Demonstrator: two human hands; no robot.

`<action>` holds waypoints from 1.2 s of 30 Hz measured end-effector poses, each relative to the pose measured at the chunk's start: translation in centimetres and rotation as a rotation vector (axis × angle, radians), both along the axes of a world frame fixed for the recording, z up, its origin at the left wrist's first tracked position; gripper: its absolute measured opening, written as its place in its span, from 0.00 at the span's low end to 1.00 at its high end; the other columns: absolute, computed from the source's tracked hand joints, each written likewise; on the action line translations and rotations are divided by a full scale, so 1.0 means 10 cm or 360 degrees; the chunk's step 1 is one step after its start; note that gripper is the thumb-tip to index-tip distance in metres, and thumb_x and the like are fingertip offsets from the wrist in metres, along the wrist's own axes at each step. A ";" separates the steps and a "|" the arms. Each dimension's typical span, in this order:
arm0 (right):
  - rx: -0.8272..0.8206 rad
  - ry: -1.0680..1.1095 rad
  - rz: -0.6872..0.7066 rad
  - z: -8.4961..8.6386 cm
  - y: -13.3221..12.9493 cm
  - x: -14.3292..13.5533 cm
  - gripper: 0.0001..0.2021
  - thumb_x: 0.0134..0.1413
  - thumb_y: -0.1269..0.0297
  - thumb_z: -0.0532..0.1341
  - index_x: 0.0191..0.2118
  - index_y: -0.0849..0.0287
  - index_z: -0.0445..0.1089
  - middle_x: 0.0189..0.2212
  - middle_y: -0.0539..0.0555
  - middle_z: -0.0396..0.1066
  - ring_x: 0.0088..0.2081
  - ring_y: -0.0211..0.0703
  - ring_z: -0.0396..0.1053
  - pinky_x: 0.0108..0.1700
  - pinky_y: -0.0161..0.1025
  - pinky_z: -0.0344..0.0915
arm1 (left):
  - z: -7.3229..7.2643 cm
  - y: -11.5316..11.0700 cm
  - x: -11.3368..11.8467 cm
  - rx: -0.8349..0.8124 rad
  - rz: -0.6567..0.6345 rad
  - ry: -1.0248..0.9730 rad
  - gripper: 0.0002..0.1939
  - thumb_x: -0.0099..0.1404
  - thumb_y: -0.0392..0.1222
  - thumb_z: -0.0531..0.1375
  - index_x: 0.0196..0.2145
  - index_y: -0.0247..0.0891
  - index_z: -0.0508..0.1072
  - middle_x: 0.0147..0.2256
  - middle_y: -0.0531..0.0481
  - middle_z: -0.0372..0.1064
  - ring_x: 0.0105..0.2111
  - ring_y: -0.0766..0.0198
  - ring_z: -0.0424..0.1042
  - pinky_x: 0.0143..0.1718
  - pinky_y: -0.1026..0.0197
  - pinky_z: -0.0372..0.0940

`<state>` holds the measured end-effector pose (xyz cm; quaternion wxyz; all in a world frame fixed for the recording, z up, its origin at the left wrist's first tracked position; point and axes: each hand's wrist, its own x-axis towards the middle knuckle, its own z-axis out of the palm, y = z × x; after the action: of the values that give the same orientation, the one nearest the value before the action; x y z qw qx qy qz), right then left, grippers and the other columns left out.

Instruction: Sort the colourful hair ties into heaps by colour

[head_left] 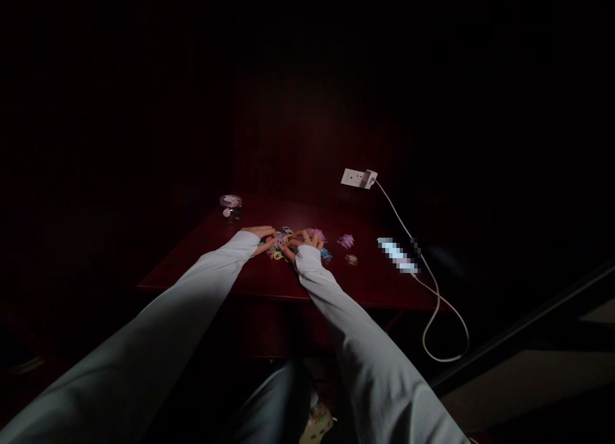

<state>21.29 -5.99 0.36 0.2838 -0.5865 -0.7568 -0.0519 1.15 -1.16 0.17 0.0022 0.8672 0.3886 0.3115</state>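
Note:
On the dark red table lies a loose pile of small, colourful hair ties, in yellow, pink, blue and other colours. My left hand is at the pile's left side, thumb and fingers closing on some hair ties at its edge. From the right, my right hand reaches over the pile with fingers apart, thumb and forefinger touching the ties. Pink hair ties lie just behind my right hand, and blue ones beside it. Farther right are a purple bunch and a small beige bunch.
A clear round container stands at the table's back left. A phone, blurred out, lies at the right with a white charging cable looping past the edge. The cable runs from a charger in the wall socket. The surroundings are very dark.

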 end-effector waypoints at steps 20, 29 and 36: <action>0.0203 0.0332 -0.0777 0.11 -0.22 1.43 0.20 0.63 0.45 0.55 0.36 0.49 0.81 0.47 0.56 0.70 0.50 0.55 0.53 0.50 0.51 0.45 | 0.01 0.01 -0.05 -0.0072 -0.0073 -0.0015 0.11 0.68 0.46 0.52 0.37 0.41 0.73 0.34 0.53 0.73 0.34 0.66 0.70 0.33 0.66 0.58; 0.0056 0.0132 -0.0945 0.07 -0.36 1.69 0.18 0.62 0.47 0.58 0.38 0.49 0.82 0.53 0.58 0.68 0.51 0.59 0.54 0.51 0.53 0.48 | 0.05 -0.05 -0.04 -0.0078 -0.0072 0.0011 0.11 0.69 0.45 0.52 0.36 0.40 0.73 0.34 0.52 0.72 0.33 0.66 0.70 0.33 0.66 0.58; 0.0296 -0.0305 -0.0626 0.10 -0.36 1.42 0.17 0.66 0.52 0.54 0.45 0.44 0.80 0.57 0.55 0.67 0.52 0.55 0.55 0.53 0.51 0.47 | -0.02 -0.01 -0.01 -0.0028 -0.0009 -0.0062 0.10 0.66 0.44 0.53 0.34 0.41 0.73 0.33 0.53 0.72 0.32 0.66 0.70 0.33 0.66 0.57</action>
<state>35.51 -9.59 1.34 0.2479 -0.6863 -0.6435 -0.2312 1.05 -1.28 -0.03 0.0183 0.8621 0.3886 0.3248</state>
